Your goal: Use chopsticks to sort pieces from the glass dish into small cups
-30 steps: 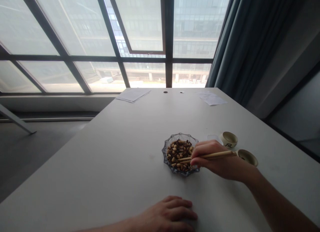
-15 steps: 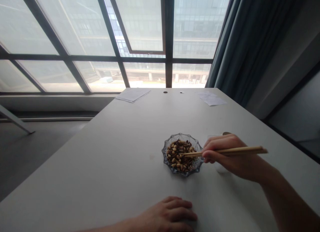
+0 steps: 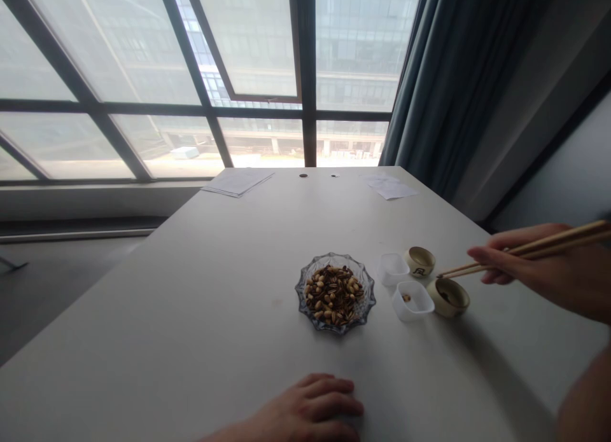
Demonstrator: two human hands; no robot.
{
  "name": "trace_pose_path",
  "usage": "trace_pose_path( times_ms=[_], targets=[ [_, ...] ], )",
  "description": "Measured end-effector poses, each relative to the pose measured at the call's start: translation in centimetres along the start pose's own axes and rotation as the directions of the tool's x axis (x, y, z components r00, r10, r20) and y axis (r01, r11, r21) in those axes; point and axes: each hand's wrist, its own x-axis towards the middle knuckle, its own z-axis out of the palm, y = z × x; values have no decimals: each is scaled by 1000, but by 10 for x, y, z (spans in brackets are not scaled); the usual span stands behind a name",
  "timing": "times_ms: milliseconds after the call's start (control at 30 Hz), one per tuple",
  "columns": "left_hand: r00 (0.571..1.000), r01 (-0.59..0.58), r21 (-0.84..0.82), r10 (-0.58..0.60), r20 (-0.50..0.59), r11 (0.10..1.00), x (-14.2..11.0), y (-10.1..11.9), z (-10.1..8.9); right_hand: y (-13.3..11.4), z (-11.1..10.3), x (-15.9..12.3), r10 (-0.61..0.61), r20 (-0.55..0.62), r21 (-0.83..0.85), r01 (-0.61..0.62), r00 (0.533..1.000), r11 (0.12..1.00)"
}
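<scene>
My right hand (image 3: 529, 264) enters at the right edge and is shut on a pair of wooden chopsticks (image 3: 465, 268). Their tips sit just above the left rim of a small cream ceramic cup (image 3: 449, 297), which has something dark inside. My left hand (image 3: 310, 407) rests on the white table (image 3: 200, 283) at the near edge, holding nothing. A scalloped glass dish (image 3: 301, 296) of pistachios and dark striped seeds stands between my hands. Beside it are two small white plastic cups: one (image 3: 392, 269) looks empty, and the other (image 3: 413, 301) holds a few nut pieces.
A second ceramic cup (image 3: 420, 261) with a dark mark stands behind the white cups. Paper sheets (image 3: 237, 182) and a smaller sheet (image 3: 389, 187) lie at the table's far end. Large windows and a dark curtain (image 3: 443, 79) lie beyond it.
My right hand has moved right, away from the dish, carrying the chopsticks to the nearer ceramic cup. The white cups now show. My left hand has stayed put, and the view has shifted slightly.
</scene>
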Motion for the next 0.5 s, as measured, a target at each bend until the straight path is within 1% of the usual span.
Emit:
trace_pose_path(
  times_ms=[67, 133, 300, 400, 500],
  targets=[
    [1000, -2, -2, 2, -4, 1000, -1, 1, -2, 0, 4, 9, 25, 89, 3, -25, 996, 1000],
    [1000, -5, -8, 5, -13, 1000, -1, 1, -3, 0, 10, 16, 8, 171, 0, -8, 985, 1000],
    [1000, -8, -24, 8, -18, 1000, -1, 0, -2, -1, 25, 29, 1, 274, 91, -27, 962, 995],
    [1000, 2, -27, -2, 0, 1000, 0, -1, -3, -2, 30, 33, -15, 307, 117, -22, 952, 993],
    [1000, 17, -26, -16, 21, 1000, 0, 0, -4, -3, 27, 32, -11, 269, 120, -22, 963, 993]
  ],
)
